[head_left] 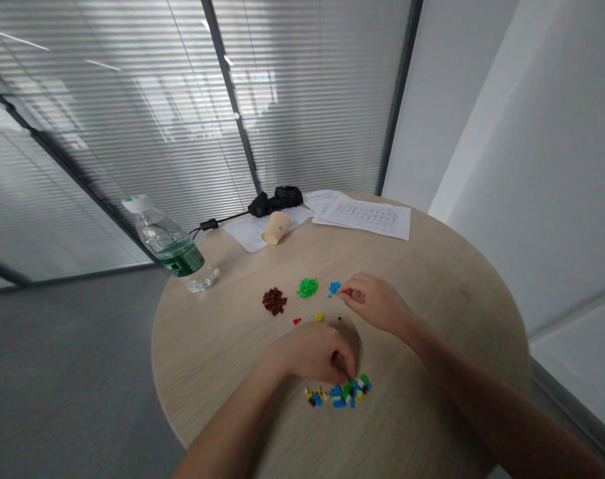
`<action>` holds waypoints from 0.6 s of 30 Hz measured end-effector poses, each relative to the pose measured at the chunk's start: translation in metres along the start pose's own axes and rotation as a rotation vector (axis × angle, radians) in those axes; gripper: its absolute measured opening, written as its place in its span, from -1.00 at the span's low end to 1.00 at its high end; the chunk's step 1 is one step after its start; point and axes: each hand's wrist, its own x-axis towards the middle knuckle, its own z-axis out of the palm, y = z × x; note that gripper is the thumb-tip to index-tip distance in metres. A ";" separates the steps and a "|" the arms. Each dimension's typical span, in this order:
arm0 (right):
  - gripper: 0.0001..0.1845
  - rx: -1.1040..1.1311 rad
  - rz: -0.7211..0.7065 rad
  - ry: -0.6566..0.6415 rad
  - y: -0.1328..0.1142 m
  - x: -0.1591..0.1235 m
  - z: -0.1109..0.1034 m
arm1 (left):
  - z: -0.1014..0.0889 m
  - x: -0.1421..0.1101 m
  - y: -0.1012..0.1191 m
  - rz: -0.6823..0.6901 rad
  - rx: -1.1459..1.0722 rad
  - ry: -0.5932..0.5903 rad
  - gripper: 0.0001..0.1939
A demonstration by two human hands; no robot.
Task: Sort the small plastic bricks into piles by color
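My left hand (315,352) rests knuckles-up on the round wooden table (222,346), fingers curled down into a mixed heap of small coloured bricks (338,392). My right hand (375,301) reaches to a small blue pile (335,287), its fingers pinched together beside it; what they hold is too small to name. A green pile (307,287) and a brown pile (274,301) lie to the left of the blue one. Single red (297,321), yellow (319,317) and dark (339,319) bricks lie between the hands.
A tilted plastic water bottle (170,245) stands at the table's left edge. At the back lie a tipped paper cup (276,227), printed sheets (365,216), and a black bundle (277,198) with a cable. Glass partitions with blinds stand behind.
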 end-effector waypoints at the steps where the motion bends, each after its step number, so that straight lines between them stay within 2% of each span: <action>1: -0.85 0.002 -0.001 -0.005 0.000 0.000 0.000 | 0.001 0.000 -0.001 0.011 -0.012 -0.006 -0.81; 9: -0.84 0.006 0.006 -0.024 0.000 0.000 -0.001 | -0.003 -0.003 -0.002 -0.040 -0.036 -0.056 -0.84; 18: -0.85 0.000 0.020 -0.049 -0.004 0.000 -0.002 | 0.000 0.000 -0.001 -0.027 -0.009 -0.087 -0.88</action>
